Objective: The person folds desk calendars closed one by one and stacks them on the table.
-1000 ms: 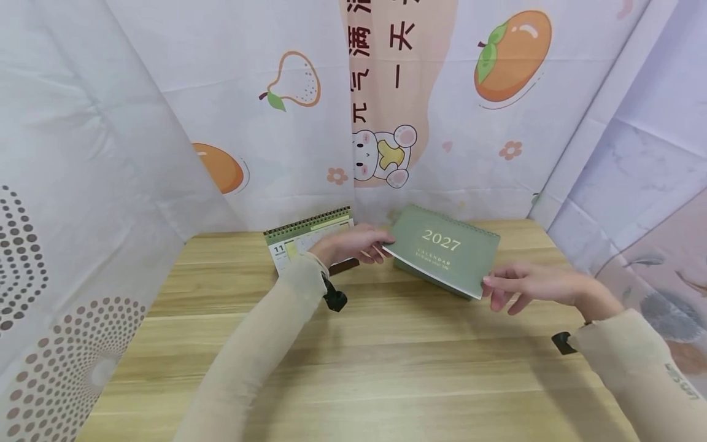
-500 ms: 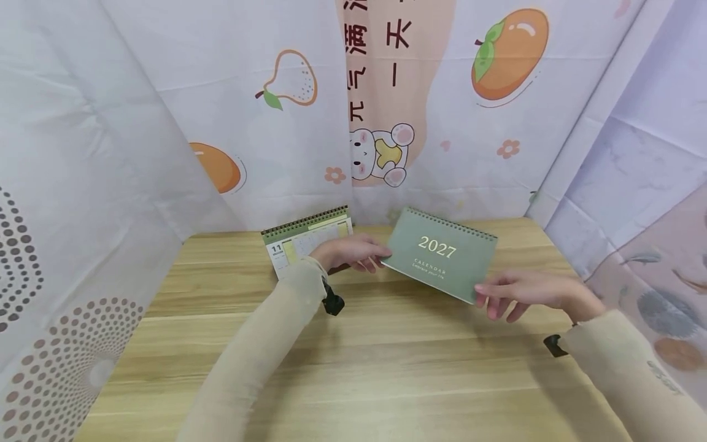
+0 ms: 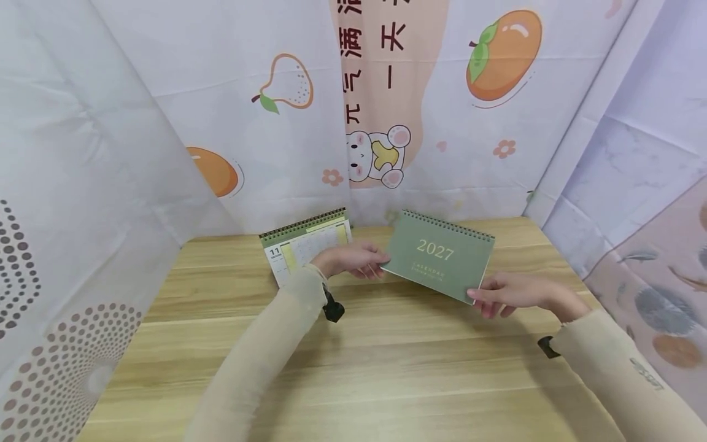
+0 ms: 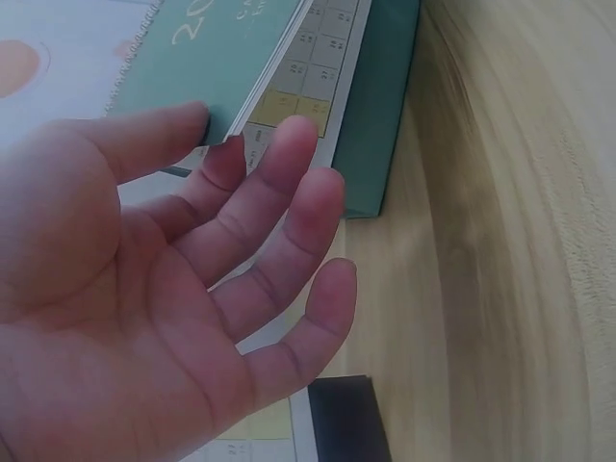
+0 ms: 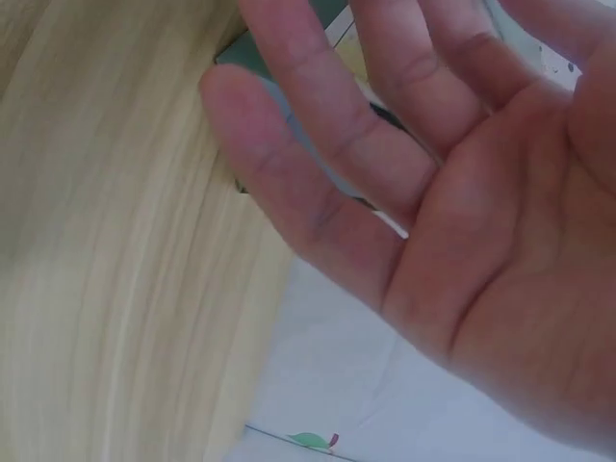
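Observation:
A green 2027 desk calendar (image 3: 436,255) with a spiral binding stands tilted at the back of the table. My left hand (image 3: 356,259) pinches the lower left corner of its cover between thumb and forefinger, the other fingers loosely bent. In the left wrist view the cover (image 4: 236,43) and some sheets stand apart from a dated page (image 4: 318,67) and the green base (image 4: 390,115). At the lower right corner my right hand (image 3: 510,293) pinches the cover with its thumb on top; the right wrist view cuts off that thumb tip.
Left of the green calendar stands a second desk calendar (image 3: 309,239), open at 11, partly behind my left hand. A wooden table (image 3: 386,368) spreads in front. Printed white cloth (image 3: 287,153) hangs behind and at both sides.
The green cover has come down towards its base, which no longer shows beneath it in the head view. My right hand has moved slightly left with the corner; my left hand has barely moved.

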`<state>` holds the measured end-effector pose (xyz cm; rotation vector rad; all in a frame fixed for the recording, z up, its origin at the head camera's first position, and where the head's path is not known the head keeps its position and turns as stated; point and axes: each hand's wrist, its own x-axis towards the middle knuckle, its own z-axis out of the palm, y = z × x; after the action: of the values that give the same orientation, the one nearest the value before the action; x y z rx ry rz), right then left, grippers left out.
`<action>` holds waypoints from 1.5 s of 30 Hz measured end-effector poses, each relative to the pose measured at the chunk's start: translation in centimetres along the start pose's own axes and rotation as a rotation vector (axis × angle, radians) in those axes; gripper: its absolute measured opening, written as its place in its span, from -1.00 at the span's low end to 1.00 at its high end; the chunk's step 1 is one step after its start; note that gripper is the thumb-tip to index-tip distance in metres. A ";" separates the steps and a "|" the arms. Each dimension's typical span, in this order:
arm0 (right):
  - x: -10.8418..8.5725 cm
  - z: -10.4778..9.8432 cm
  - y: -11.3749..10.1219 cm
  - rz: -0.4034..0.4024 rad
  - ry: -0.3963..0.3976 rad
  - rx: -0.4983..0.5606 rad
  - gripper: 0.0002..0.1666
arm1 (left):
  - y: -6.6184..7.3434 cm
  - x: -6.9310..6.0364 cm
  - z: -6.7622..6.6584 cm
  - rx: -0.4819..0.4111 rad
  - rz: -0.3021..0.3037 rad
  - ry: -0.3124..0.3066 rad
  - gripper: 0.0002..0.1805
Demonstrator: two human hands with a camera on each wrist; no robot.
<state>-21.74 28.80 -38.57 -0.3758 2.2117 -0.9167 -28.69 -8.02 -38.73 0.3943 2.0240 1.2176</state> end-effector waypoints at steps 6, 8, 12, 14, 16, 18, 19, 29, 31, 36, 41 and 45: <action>0.4 0.0 0.5 -0.036 -0.007 0.021 -0.55 | -0.6 0.4 0.1 0.011 0.015 -0.008 -0.63; 0.6 0.0 0.5 -0.042 -0.002 0.015 -0.54 | -0.6 0.4 0.1 0.014 0.009 -0.003 -0.67; 0.8 0.2 0.4 -0.034 0.011 0.002 -0.54 | -1.0 0.3 0.3 0.023 -0.003 0.014 -0.68; 0.9 0.2 0.5 -0.027 0.018 -0.003 -0.54 | -1.1 0.4 0.4 0.023 -0.005 0.020 -0.66; 1.0 0.2 0.7 -0.030 0.021 -0.006 -0.53 | -1.3 0.5 0.5 0.029 -0.001 0.020 -0.61; 1.1 0.2 0.9 -0.038 0.019 -0.008 -0.52 | -1.4 0.6 0.6 0.037 0.005 0.024 -0.53; 1.2 0.2 0.9 -0.041 0.022 -0.013 -0.51 | -1.5 0.6 0.6 0.043 0.007 0.027 -0.50; 1.3 0.2 0.9 -0.050 0.052 -0.055 -0.56 | -2.2 1.5 1.3 0.031 0.032 0.097 -0.50; 1.3 0.2 0.8 -0.047 0.051 -0.047 -0.58 | -2.3 1.8 1.5 0.011 0.040 0.100 -0.50; 1.4 0.1 0.8 -0.059 0.058 -0.037 -0.61 | -2.3 2.2 2.0 -0.042 0.059 0.140 -0.58; 1.5 0.2 0.8 -0.059 0.077 -0.062 -0.60 | -2.6 2.8 2.4 -0.085 0.065 0.197 -0.68; 1.7 0.2 1.1 -0.062 0.091 -0.082 -0.62 | -2.8 3.2 2.5 -0.066 0.062 0.243 -0.75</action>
<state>-22.79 28.66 -40.28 -0.4512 2.3378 -0.8931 -28.80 -5.91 -43.22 0.2895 2.1821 1.4250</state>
